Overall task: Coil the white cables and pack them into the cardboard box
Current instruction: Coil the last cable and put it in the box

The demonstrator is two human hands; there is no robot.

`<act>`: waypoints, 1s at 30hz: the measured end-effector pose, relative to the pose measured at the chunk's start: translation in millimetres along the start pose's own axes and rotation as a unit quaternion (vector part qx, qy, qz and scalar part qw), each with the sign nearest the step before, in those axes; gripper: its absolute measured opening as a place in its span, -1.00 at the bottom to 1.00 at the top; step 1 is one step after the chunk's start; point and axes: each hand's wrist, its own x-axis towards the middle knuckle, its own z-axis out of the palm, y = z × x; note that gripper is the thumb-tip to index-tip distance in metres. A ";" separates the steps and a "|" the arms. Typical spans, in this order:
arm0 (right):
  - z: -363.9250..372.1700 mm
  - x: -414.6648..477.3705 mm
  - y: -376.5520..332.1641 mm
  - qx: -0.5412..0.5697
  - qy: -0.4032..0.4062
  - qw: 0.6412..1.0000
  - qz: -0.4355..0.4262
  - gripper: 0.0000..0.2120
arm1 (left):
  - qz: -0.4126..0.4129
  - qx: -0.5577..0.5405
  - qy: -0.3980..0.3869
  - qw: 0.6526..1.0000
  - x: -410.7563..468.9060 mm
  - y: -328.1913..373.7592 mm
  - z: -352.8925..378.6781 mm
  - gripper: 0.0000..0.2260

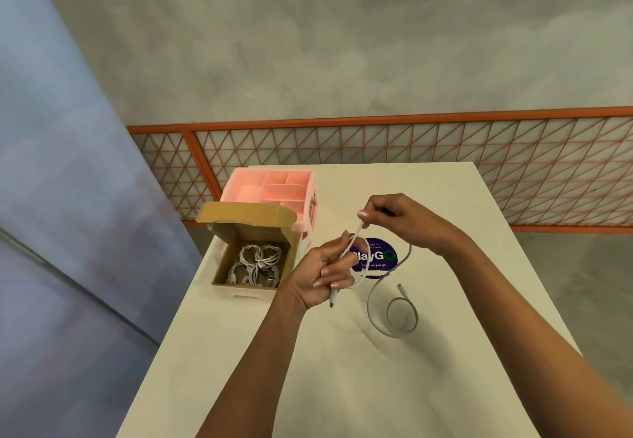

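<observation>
White thin cable [357,232] spans both hands above the pale surface [342,369]. The left hand [322,276] has its fingers curled round the plug end; the right hand [394,218] pinches the cable higher up. Its free end lies looped on the surface. At left, an open brown cardboard box [239,287] holds coiled white cables [260,263].

Bare forearms [253,352], long glossy fingernails [362,214]
</observation>
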 end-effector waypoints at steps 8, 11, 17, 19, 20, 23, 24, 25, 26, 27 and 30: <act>-24.1 -12.3 7.8 0.007 -0.188 0.979 0.076 -0.80 | -0.028 0.071 0.047 0.996 -2.9 8.4 0.5 -0.70; -22.8 -9.9 8.5 -0.008 -0.138 0.988 0.068 -0.85 | -0.042 0.072 0.030 0.996 -3.3 12.0 2.2 -0.70; -16.7 -3.9 -4.8 -0.156 0.047 0.985 -0.047 -0.90 | -0.016 0.024 -0.034 0.999 0.7 25.4 5.2 -0.74; -12.3 -1.9 -6.5 -0.174 0.108 0.977 -0.066 -0.90 | 0.012 0.005 -0.047 0.999 3.7 30.0 7.1 -0.77; -9.0 -1.0 -6.4 -0.183 0.132 0.972 -0.073 -0.90 | 0.029 -0.008 -0.048 0.998 5.2 32.2 7.9 -0.79; 3.1 0.2 0.1 -0.185 0.190 0.960 -0.086 -0.86 | 0.085 -0.045 -0.037 0.995 8.1 38.9 9.5 -0.83; 5.9 -0.5 4.6 -0.169 0.192 0.964 -0.074 -0.83 | 0.103 -0.055 -0.028 0.993 8.8 41.1 9.9 -0.84; 8.2 -2.0 10.3 -0.150 0.179 0.971 -0.058 -0.81 | 0.121 -0.063 -0.018 0.991 9.0 43.2 10.3 -0.84; 10.7 -3.9 16.9 -0.125 0.154 0.979 -0.043 -0.79 | 0.136 -0.066 -0.007 0.988 8.9 45.5 10.4 -0.83; 14.1 -6.3 23.8 -0.096 0.125 0.987 -0.031 -0.76 | 0.151 -0.067 0.003 0.986 8.4 48.1 10.4 -0.79; 30.0 -13.8 40.4 -0.041 0.058 0.997 0.002 -0.70 | 0.176 -0.064 0.014 0.982 5.8 54.8 7.9 -0.60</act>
